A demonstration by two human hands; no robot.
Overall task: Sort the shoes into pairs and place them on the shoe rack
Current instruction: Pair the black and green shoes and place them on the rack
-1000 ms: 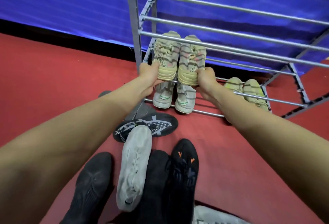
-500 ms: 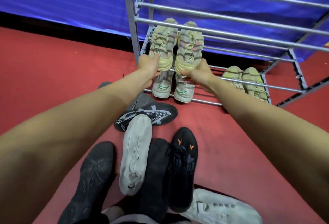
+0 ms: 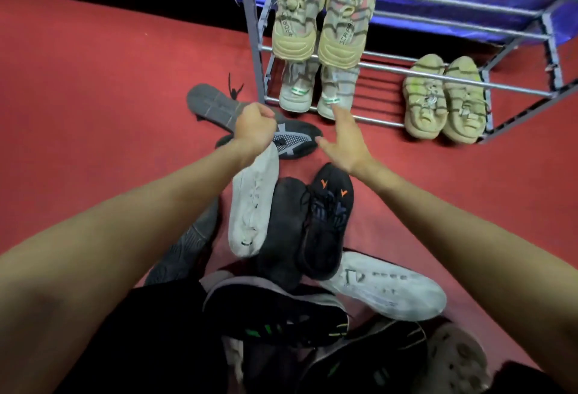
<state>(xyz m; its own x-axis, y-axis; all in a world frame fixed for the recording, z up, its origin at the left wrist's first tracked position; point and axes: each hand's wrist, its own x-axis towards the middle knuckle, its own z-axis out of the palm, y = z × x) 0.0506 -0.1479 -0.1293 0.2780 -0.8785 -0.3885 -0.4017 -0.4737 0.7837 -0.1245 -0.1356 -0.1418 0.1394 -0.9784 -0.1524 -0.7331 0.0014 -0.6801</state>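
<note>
Nearest, unsorted shoes (image 3: 275, 228) lie heaped on the floor. Both hands have left the rack: left hand (image 3: 255, 127) clenched over the pile, grasp unclear; right hand (image 3: 345, 140) released. Farther, the beige pair (image 3: 322, 15) now sits on the rack (image 3: 438, 76); next pair follows.
</note>
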